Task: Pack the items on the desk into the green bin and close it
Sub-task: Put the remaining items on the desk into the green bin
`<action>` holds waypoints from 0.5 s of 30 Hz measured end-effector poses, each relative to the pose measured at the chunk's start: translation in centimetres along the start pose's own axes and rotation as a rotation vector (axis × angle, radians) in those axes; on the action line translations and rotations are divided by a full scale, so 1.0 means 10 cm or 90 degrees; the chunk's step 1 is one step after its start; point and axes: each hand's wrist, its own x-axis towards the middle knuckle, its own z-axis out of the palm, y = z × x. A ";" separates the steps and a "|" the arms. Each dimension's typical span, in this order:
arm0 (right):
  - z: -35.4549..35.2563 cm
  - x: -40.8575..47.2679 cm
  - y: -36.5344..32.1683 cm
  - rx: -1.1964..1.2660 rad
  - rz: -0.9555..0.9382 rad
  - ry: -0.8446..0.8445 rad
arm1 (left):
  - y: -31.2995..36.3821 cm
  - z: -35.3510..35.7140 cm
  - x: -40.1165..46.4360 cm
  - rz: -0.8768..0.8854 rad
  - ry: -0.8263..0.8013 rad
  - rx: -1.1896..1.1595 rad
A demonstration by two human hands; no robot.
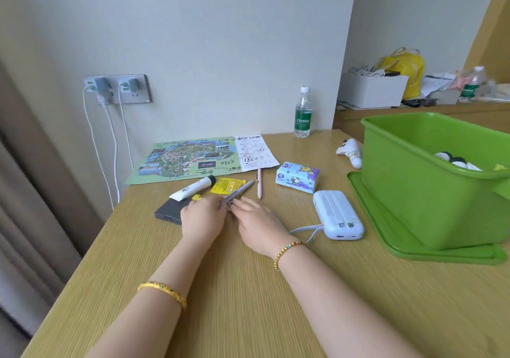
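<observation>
Plainly, "C'estbon" on bottle [303, 113] label.

Cut off by the right edge: open green plastic bin [430, 181], contents mostly hidden. Half covered by the left hand [202, 216]: dark grey flat case [168, 212].

Pale wall [207, 40] w/ socket plate [118, 89], beige curtain [24, 164] left, wood desk [248, 302].

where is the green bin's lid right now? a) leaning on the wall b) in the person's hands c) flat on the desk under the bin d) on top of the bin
c: the lid lies flat on the desk with the open green bin standing on it.
</observation>
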 end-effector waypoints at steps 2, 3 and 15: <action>0.00 0.00 -0.01 0.007 0.001 -0.001 | 0.00 0.04 0.03 -0.013 0.019 -0.001; -0.01 -0.01 -0.01 0.014 0.009 0.008 | -0.01 0.05 0.04 -0.015 0.024 0.000; -0.13 -0.04 0.09 0.013 0.075 0.136 | -0.19 -0.23 -0.09 -0.254 0.117 -0.615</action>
